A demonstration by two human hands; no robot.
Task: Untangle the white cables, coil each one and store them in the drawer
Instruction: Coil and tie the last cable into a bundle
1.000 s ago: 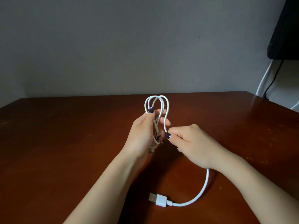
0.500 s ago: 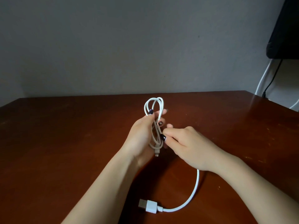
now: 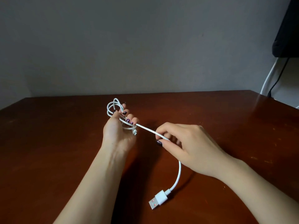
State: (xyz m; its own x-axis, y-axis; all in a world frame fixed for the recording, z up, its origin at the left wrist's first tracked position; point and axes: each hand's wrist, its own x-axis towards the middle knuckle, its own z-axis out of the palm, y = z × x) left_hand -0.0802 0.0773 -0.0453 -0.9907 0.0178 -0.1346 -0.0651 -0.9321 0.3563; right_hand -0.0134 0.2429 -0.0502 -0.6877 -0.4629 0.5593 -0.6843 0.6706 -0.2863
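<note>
over the middle of the glossy brown wooden desk (image 3: pixel 48 143) the left hand (image 3: pixel 119 135) curled round loose loops of the smooth white cable (image 3: pixel 150 130), the right hand (image 3: pixel 191 147) pinched its taut span, and its boxy usb plug (image 3: pixel 159 199) lay toward the near edge.

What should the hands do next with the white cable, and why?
Probably the right hand should wind the straight stretch it pinches around the loops held in the left hand, since the tail of the white cable and its USB plug are not yet coiled.
</note>
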